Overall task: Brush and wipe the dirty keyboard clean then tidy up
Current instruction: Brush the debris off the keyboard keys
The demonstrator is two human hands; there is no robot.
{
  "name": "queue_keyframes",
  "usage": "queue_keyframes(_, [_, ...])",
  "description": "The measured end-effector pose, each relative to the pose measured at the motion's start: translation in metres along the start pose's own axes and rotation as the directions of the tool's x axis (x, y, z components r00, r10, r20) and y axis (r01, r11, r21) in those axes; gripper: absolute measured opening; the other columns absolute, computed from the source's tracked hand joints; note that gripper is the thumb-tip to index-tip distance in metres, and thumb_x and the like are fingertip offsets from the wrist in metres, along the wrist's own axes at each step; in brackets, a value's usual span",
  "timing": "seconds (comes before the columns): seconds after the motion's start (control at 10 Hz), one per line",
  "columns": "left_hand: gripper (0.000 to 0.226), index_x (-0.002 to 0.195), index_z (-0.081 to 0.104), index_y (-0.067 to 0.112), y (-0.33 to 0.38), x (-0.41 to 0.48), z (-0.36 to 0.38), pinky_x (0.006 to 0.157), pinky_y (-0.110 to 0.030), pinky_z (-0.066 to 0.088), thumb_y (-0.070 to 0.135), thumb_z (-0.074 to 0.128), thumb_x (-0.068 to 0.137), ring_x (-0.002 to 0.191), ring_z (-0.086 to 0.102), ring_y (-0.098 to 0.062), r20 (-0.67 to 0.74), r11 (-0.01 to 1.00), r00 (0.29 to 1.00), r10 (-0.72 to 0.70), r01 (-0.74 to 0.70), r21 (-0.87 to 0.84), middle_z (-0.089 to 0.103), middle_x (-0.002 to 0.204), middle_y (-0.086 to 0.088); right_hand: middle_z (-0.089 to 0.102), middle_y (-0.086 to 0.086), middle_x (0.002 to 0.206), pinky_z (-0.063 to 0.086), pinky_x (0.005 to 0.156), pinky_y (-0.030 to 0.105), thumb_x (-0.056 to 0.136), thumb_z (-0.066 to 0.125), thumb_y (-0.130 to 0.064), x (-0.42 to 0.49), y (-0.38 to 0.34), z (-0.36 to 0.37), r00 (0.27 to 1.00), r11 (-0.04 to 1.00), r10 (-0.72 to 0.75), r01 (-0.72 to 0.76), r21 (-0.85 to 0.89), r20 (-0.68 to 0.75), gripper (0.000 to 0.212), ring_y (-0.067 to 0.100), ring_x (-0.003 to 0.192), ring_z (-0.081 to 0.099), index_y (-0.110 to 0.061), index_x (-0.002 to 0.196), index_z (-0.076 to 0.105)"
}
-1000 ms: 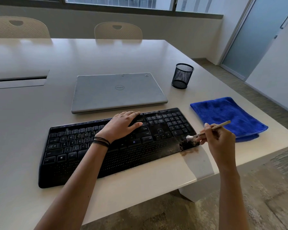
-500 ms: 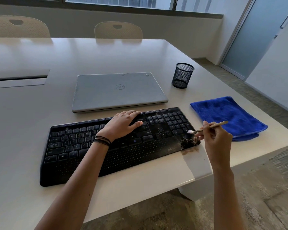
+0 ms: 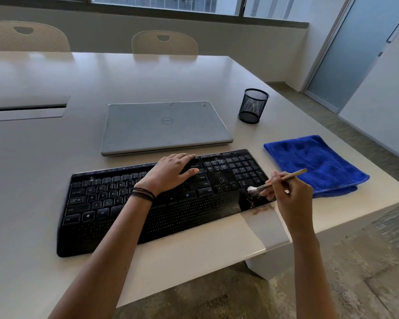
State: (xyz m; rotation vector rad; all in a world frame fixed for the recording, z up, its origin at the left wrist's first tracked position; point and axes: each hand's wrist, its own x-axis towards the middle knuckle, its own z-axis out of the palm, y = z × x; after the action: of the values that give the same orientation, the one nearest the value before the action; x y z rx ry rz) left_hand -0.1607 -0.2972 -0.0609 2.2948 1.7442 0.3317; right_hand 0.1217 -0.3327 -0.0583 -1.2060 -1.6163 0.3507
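A black keyboard [image 3: 115, 203] lies across the white table [image 3: 32, 157] near its front edge. My left hand [image 3: 171, 172] rests flat on the keys right of the middle, fingers straight. My right hand [image 3: 290, 196] pinches a small brush [image 3: 283, 179] with a pale wooden handle. Its white bristles touch the keyboard's lower right corner, just under the number pad. Brown crumbs [image 3: 253, 202] lie on that corner, and a few have spilled onto the table beside it.
A folded blue cloth [image 3: 316, 164] lies right of the keyboard, near the table's corner. A shut grey laptop [image 3: 164, 127] sits behind the keyboard. A black mesh pen cup [image 3: 253, 105] stands behind the cloth. Two chairs stand at the far side.
My right hand has swung the brush tip up off the crumb pile, then left and down onto the keyboard's corner. The crumbs look more spread. My left hand stays put.
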Motion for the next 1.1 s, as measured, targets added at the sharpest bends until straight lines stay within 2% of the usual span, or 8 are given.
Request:
queue_keyframes(0.1, [0.058, 0.146, 0.029, 0.019, 0.0, 0.0, 0.0, 0.112, -0.034, 0.023, 0.048, 0.036, 0.096, 0.136, 0.032, -0.018, 0.002, 1.0, 1.0, -0.001, 0.001, -0.004, 0.036, 0.149, -0.002, 0.065, -0.005, 0.061, 0.049, 0.054, 0.009, 0.092, 0.047, -0.028, -0.001, -0.002, 0.002, 0.999, 1.0, -0.021, 0.02, -0.012, -0.049, 0.024, -0.001, 0.061, 0.065, -0.011, 0.082, 0.061])
queue_keyframes(0.2, [0.058, 0.146, 0.028, 0.019, 0.001, 0.0, -0.001, 0.112, -0.033, 0.023, 0.048, 0.036, 0.096, 0.137, 0.031, -0.018, 0.003, 1.0, 1.0, 0.002, -0.002, -0.004, 0.035, 0.149, -0.002, 0.064, -0.006, 0.061, 0.052, 0.057, 0.014, 0.09, 0.041, -0.043, -0.003, -0.001, 0.007, 0.998, 0.997, -0.039, 0.036, -0.063, -0.043, 0.037, 0.001, 0.065, 0.065, -0.011, 0.083, 0.06])
queue_keyframes(0.3, [0.058, 0.146, 0.028, 0.019, 0.001, -0.001, -0.001, 0.111, -0.033, 0.022, 0.047, 0.036, 0.096, 0.137, 0.031, -0.018, 0.004, 1.0, 1.0, -0.001, 0.001, -0.005, 0.035, 0.149, -0.002, 0.062, -0.007, 0.059, 0.05, 0.054, 0.01, 0.09, 0.037, -0.053, -0.006, -0.004, 0.011, 0.997, 0.996, -0.074, 0.074, -0.048, 0.003, 0.042, 0.002, 0.061, 0.065, -0.018, 0.082, 0.058])
queue_keyframes(0.5, [0.059, 0.146, 0.029, 0.018, 0.0, 0.0, 0.0, 0.113, -0.035, 0.024, 0.049, 0.036, 0.096, 0.137, 0.032, -0.018, 0.003, 1.0, 1.0, 0.003, -0.003, -0.008, 0.036, 0.149, -0.002, 0.067, -0.001, 0.062, 0.055, 0.056, 0.021, 0.09, 0.044, -0.04, -0.007, -0.005, 0.012, 0.996, 1.0, -0.023, 0.024, 0.0, -0.088, 0.031, 0.005, 0.058, 0.066, -0.015, 0.084, 0.06])
queue_keyframes(0.7, [0.059, 0.146, 0.028, 0.018, -0.001, 0.0, 0.0, 0.113, -0.034, 0.023, 0.048, 0.035, 0.096, 0.137, 0.031, -0.018, 0.006, 1.0, 1.0, 0.001, -0.001, -0.005, 0.035, 0.149, -0.003, 0.061, -0.009, 0.059, 0.048, 0.056, 0.008, 0.089, 0.041, -0.043, -0.011, -0.007, 0.021, 0.997, 0.996, -0.067, 0.064, -0.065, -0.047, 0.032, 0.001, 0.065, 0.064, -0.016, 0.084, 0.059])
queue_keyframes(0.8, [0.059, 0.146, 0.028, 0.018, -0.001, 0.0, 0.0, 0.113, -0.035, 0.023, 0.048, 0.035, 0.096, 0.137, 0.03, -0.018, 0.008, 1.0, 1.0, -0.003, 0.003, -0.003, 0.035, 0.149, -0.003, 0.06, -0.013, 0.06, 0.048, 0.052, 0.009, 0.089, 0.042, -0.04, -0.012, -0.01, 0.025, 0.997, 0.997, -0.076, 0.076, -0.021, 0.014, 0.027, 0.0, 0.059, 0.064, -0.019, 0.083, 0.057])
queue_keyframes(0.9, [0.059, 0.146, 0.028, 0.018, -0.001, 0.0, 0.0, 0.113, -0.034, 0.023, 0.048, 0.035, 0.096, 0.137, 0.03, -0.018, 0.007, 1.0, 1.0, 0.001, -0.001, 0.0, 0.035, 0.149, -0.003, 0.066, -0.006, 0.062, 0.051, 0.051, 0.014, 0.088, 0.045, -0.039, -0.01, -0.011, 0.021, 0.998, 0.998, -0.041, 0.039, 0.05, 0.038, 0.026, 0.002, 0.056, 0.065, -0.017, 0.082, 0.058])
queue_keyframes(1.1, [0.059, 0.146, 0.028, 0.018, 0.0, 0.0, 0.0, 0.113, -0.034, 0.022, 0.048, 0.035, 0.096, 0.137, 0.03, -0.018, 0.006, 1.0, 1.0, -0.001, 0.001, -0.001, 0.035, 0.149, -0.003, 0.062, -0.009, 0.061, 0.05, 0.056, 0.01, 0.089, 0.041, -0.043, -0.009, -0.009, 0.016, 0.997, 0.998, -0.056, 0.054, -0.031, -0.044, 0.035, -0.002, 0.062, 0.064, -0.014, 0.085, 0.06])
